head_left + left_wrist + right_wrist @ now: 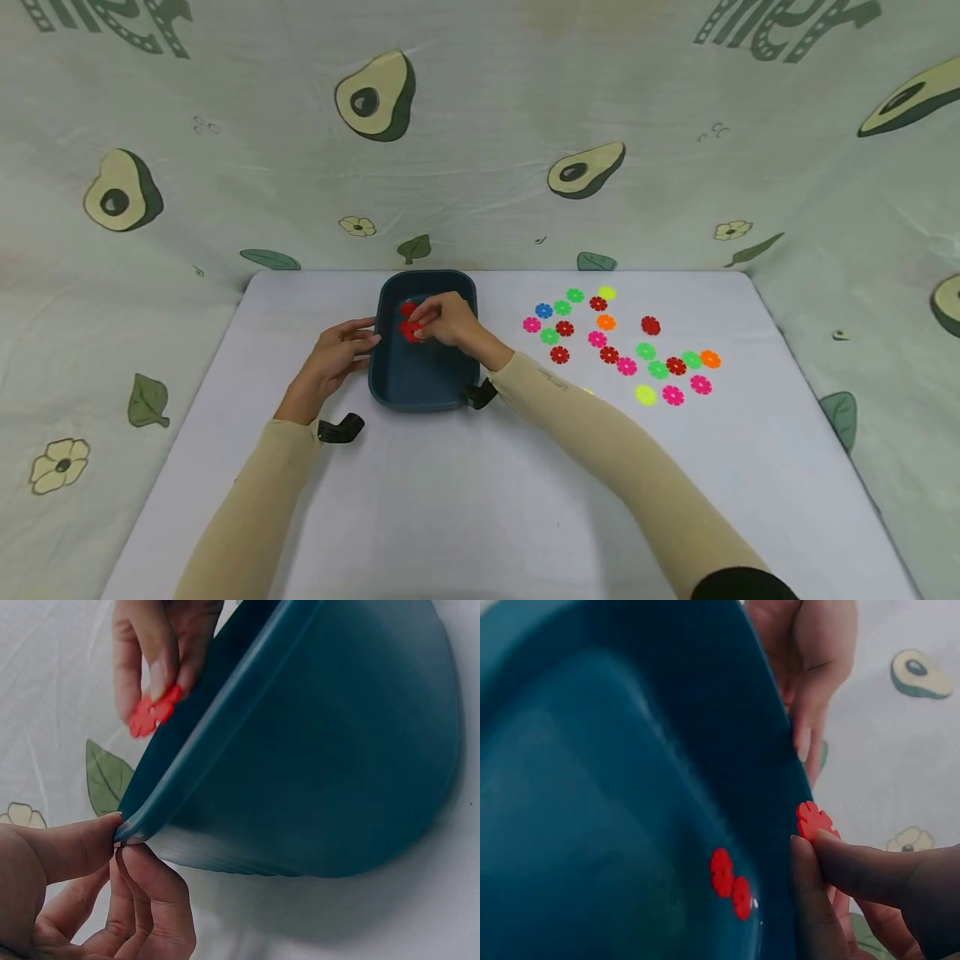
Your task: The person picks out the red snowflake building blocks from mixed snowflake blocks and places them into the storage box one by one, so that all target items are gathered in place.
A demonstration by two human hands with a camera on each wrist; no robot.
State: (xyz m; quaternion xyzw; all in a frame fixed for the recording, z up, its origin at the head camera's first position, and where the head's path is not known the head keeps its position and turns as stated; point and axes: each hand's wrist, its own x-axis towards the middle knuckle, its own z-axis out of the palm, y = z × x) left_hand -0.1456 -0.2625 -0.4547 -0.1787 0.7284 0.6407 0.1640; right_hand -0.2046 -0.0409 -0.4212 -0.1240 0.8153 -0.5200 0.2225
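A dark blue tub (420, 392) sits on the white table. My left hand (333, 357) is at its left side, and in the left wrist view thumb and forefinger pinch the rim (139, 825). Over the tub, my right hand (450, 321) pinches a red flower-shaped plastic disc (815, 819) by its edge. The held disc (154, 712) is tilted and level with the rim. Two more red discs (721, 872) lie close together on the tub's floor near one wall; one disc (408, 308) shows in the head view beyond the right fingers.
To the right of the tub, loose discs in green (575, 295), pink (673, 395), dark red (651, 326), orange (606, 322), yellow (646, 395) and blue (543, 311) lie spread on the table (450, 500). An avocado-print cloth (480, 167) rises behind the table.
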